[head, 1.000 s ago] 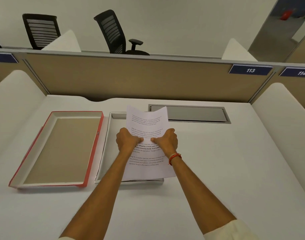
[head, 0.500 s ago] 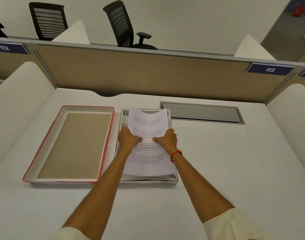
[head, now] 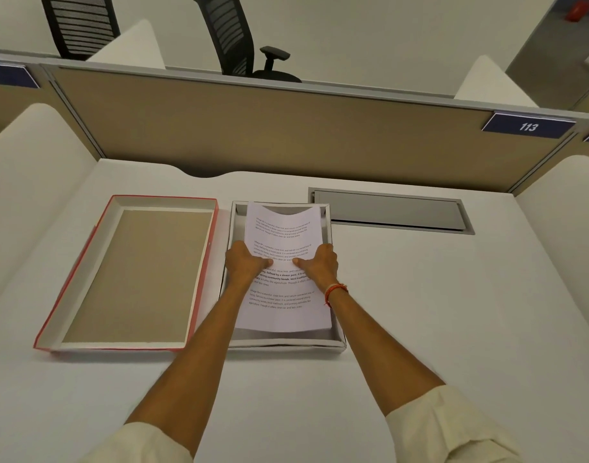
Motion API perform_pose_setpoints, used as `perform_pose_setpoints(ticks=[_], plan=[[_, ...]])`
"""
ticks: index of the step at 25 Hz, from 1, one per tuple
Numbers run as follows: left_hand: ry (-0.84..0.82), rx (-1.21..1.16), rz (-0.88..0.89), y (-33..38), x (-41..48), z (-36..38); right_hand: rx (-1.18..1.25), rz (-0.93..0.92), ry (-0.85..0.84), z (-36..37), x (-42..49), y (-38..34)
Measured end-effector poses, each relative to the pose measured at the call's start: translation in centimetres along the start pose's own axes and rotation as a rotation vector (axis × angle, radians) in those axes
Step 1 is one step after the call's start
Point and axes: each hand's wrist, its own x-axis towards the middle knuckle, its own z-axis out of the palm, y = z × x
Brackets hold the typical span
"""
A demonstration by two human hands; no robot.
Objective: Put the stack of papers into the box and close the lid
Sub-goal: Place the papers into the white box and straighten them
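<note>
1. Both arms reach straight forward over the white desk (head: pixel 453 312), forearms bare, cream sleeves pushed back near the elbows.
2. The left hand (head: pixel 244 262) grips the left edge of the stack of papers (head: pixel 286 295), thumb lying across the top sheet, fingers curled under and hidden.
3. The right hand (head: pixel 320 265) mirrors it on the right edge, thumb pointing inward; an orange thread band (head: pixel 335 291) circles that wrist.
4. The stack sits within the walls of the open white box (head: pixel 336 344), its far end bowed upward; whether it rests flat on the bottom I cannot tell.
5. The red-edged lid (head: pixel 129 275) lies inside-up just left of the box.
</note>
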Motion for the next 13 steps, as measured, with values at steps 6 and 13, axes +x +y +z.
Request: perform_pose_setpoints(ticks=[6,13], plan=[[0.006,0.005,0.0,-0.4,1.3,0.2,-0.033,0.013,-0.006,0.8,1.0,0.0],[0.009,-0.014,-0.018,-0.7,2.3,0.2,-0.042,0.017,-0.016,1.2,2.0,-0.4]])
